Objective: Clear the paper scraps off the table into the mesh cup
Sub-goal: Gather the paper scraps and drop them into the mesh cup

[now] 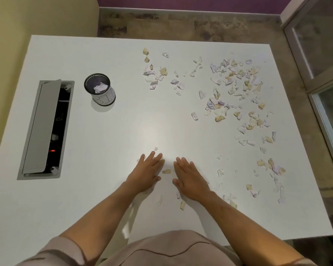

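A black mesh cup [100,89] with a white label stands at the left middle of the white table [108,143]; a crumpled white scrap lies inside it. Torn paper scraps [236,87], white, tan and pale purple, cover the right half of the table, with a smaller cluster [154,73] at the back centre. My left hand [146,172] and my right hand [190,179] lie flat on the table near the front, palms down, fingers together. One tan scrap [166,171] sits between them, and a few small scraps lie around my wrists.
An open cable box [44,129] with a raised grey lid is set into the table's left side. A glass door frame [319,73] stands beyond the right edge. The floor shows past the table's far edge.
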{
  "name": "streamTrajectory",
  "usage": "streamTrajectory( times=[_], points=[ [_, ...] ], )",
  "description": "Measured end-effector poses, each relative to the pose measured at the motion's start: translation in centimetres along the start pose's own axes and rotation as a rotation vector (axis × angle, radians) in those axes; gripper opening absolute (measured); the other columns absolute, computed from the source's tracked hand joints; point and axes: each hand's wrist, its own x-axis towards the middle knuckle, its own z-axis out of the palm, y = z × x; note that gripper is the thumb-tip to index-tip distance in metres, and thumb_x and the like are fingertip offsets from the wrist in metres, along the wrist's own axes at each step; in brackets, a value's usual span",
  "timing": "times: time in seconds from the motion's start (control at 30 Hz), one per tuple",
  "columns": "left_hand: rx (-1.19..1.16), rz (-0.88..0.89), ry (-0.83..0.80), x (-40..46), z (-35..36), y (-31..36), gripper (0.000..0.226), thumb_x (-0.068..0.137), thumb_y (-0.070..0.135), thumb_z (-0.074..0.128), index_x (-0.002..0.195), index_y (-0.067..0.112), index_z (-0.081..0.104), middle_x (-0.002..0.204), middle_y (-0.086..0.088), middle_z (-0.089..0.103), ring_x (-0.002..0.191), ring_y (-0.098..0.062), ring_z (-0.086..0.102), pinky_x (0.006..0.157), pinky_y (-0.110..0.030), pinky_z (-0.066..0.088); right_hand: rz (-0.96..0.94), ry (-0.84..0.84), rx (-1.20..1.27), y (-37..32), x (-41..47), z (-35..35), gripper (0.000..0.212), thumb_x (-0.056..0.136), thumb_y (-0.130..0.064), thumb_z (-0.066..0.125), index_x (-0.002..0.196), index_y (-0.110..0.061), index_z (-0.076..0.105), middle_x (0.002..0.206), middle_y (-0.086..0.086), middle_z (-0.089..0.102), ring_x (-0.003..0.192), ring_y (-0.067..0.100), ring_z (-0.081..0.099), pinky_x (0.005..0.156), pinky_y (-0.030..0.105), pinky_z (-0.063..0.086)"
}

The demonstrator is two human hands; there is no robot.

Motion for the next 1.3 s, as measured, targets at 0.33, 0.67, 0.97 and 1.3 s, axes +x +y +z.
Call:
streamTrajectory(
  times=[0.33,0.67,0.97,1.3],
  points=[
    [-0.270,-0.631,0.267,-5.9,-1.6,1.9,0.079,0.075,0.074,0.054,0.137,0.028,0.039,0.144,-0.008,0.039,0.128,-0.032,0.039,0.086,-0.050,0.048,0.398,0.232,0.053,3.3,-5.1,-2.6,0.067,0.080,-0.064,0.058,0.129,-0.019,0.044,0.123,0.006,0.053,0.109,0.029,0.050,0.083,0.039,0.047],
    [-0.410,-0.925,-0.067,-9.9,-0.3,5.2,0.105,0.064,0.063,0.075,0.144,0.041,0.009,0.128,-0.007,0.028,0.111,-0.036,0.039,0.073,-0.042,0.040,0.691,0.011,0.152,4.4,-10.2,-1.5,0.109,0.057,-0.082,0.064,0.140,-0.031,0.016,0.133,0.011,0.037,0.117,0.036,0.044,0.084,0.051,0.046],
    [-0.686,-0.864,0.131,-8.5,0.9,6.8,0.042,0.082,0.007,0.065,0.118,0.016,0.047,0.105,-0.005,0.037,0.071,-0.020,0.046,0.072,-0.029,0.037,0.569,0.109,0.323,2.2,-8.8,0.2,0.079,0.071,-0.038,0.081,0.132,-0.021,0.035,0.119,0.012,0.040,0.108,0.033,0.049,0.084,0.037,0.050],
    [-0.798,-0.739,0.367,-5.4,0.6,7.7,0.018,0.088,0.000,0.054,0.104,0.007,0.060,0.094,-0.002,0.059,0.088,-0.023,0.055,0.074,-0.026,0.036,0.366,0.269,0.519,0.6,-6.5,0.1,0.044,0.088,0.002,0.059,0.130,-0.010,0.053,0.124,0.011,0.051,0.108,0.026,0.056,0.088,0.029,0.050]
  ],
)
